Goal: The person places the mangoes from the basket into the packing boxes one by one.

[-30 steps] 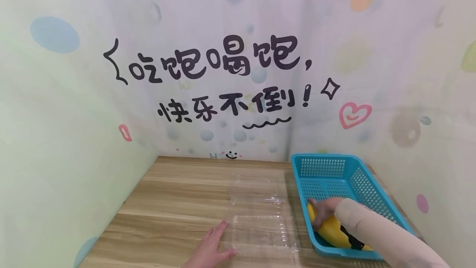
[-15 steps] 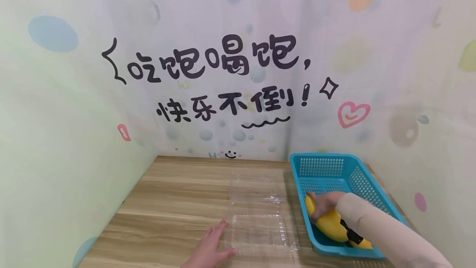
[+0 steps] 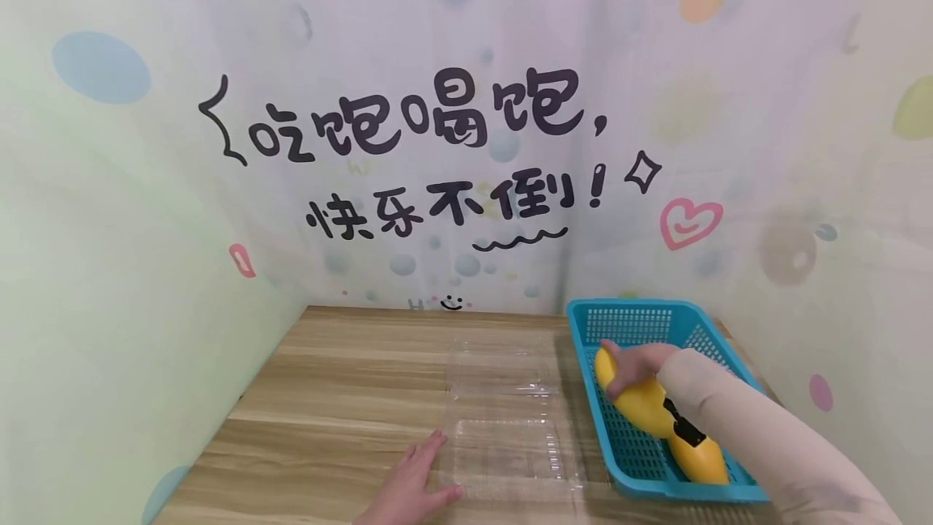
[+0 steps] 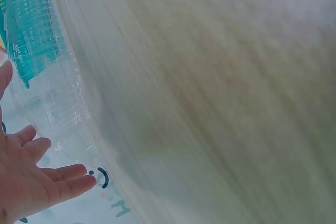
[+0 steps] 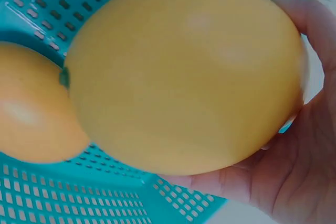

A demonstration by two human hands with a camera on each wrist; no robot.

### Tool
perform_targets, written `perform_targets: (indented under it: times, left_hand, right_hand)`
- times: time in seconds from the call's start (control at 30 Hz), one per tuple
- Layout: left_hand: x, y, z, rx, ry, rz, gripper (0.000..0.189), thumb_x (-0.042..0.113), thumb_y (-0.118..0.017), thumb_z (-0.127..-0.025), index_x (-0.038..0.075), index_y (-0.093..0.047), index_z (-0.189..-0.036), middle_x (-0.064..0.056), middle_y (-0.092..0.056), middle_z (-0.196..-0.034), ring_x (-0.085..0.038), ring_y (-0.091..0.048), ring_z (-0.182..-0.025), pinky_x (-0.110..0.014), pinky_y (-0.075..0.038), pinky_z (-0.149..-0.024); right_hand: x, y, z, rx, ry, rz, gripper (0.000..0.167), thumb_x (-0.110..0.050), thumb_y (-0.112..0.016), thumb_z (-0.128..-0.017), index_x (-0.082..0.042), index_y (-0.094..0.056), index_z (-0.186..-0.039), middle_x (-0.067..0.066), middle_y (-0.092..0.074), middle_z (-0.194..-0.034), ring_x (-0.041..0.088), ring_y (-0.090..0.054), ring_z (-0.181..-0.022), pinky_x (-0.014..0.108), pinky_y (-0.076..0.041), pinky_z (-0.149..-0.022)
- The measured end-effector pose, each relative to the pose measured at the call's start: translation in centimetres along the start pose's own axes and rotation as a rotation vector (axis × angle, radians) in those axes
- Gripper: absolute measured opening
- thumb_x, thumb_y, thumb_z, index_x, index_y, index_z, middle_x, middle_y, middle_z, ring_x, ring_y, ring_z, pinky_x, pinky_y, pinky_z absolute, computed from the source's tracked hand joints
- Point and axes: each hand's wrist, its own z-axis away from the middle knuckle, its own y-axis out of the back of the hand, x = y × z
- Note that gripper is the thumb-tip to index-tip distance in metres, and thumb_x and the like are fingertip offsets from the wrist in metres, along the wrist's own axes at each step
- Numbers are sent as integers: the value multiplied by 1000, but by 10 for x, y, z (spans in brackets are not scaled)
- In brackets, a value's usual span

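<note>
My right hand [image 3: 637, 367] grips a yellow mango [image 3: 641, 407] inside the blue basket, thumb on one side and fingers on the other. Close up in the right wrist view, the same smooth mango [image 5: 184, 77] has a small green stem spot at one end. A second, more orange mango [image 5: 31, 108] lies by it in the basket. The left hand [image 3: 408, 480] lies with spread, straight fingers at the left edge of a clear plastic clamshell box [image 3: 503, 452], which is unfolded. Whether it touches the box is hard to tell. That hand [image 4: 37, 177] holds nothing.
The blue perforated basket [image 3: 578, 347] stands on the right of the wooden table [image 3: 328, 403], beside the clear box. A patterned backdrop [image 3: 437, 31] with black lettering rises behind the table and along both sides. A black device [image 3: 688, 432] sits at the right wrist.
My right hand has moved up and toward the back of the basket with the mango, showing more of the second mango. The left hand and clear box have stayed put.
</note>
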Motion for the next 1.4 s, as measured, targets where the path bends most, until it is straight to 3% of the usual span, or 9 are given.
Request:
perform_targets:
  times: [0.33, 0.57, 0.8, 0.97, 1.13, 1.4]
  left_hand:
    - [3, 2, 1, 16, -4, -19, 79, 51, -63, -79, 3, -37, -136, -17, -38, -141, -54, -34, -120, -69, -33, -90]
    - [8, 3, 3, -15, 41, -7, 83, 52, -61, -79, 3, -32, -140, -17, -36, -143, -56, -30, -122, -72, -29, -89]
    - [8, 4, 3, -28, 46, 10, 83, 51, -61, -80, 2, -31, -140, -17, -34, -144, -59, -27, -122, -74, -26, -89]
    - [8, 4, 3, -39, 53, 11, 83, 51, -60, -80, 2, -30, -140, -18, -34, -144, -59, -25, -122, -75, -25, -89]
    - [8, 4, 3, -31, 44, -7, 83, 52, -60, -81, 2, -31, -140, -18, -34, -144, -59, -26, -122, -73, -25, -91]
    - [9, 6, 2, -39, 43, 8, 83, 51, -61, -81, 1, -32, -140, -20, -35, -143, -61, -26, -120, -75, -26, -88]
  right_hand:
    - [-16, 25, 9, 73, 1, -45, 100, -33, -69, -75, -13, -3, -147, 18, -43, -108, 30, -46, -88, 42, -48, -63]
    - [-45, 38, 17, 127, -2, -86, 101, -34, -69, -77, -8, 0, -146, 16, -46, -102, 29, -47, -87, 40, -48, -69]
    - [-72, 46, 8, 186, 24, -169, 100, -35, -65, -76, -7, 2, -145, 16, -47, -103, 28, -49, -87, 35, -46, -67]
    - [-91, 43, -1, 198, 79, -271, 103, -35, -68, -75, -8, 2, -145, 16, -47, -107, 28, -49, -89, 35, -47, -66]
    - [-115, 34, -8, 208, 59, -304, 102, -37, -69, -75, -13, 1, -145, 16, -48, -104, 28, -51, -88, 37, -48, -65]
    - [-153, 1, -22, 199, 55, -347, 108, -41, -71, -72, -18, 3, -147, 14, -49, -97, 27, -54, -80, 36, -50, -56]
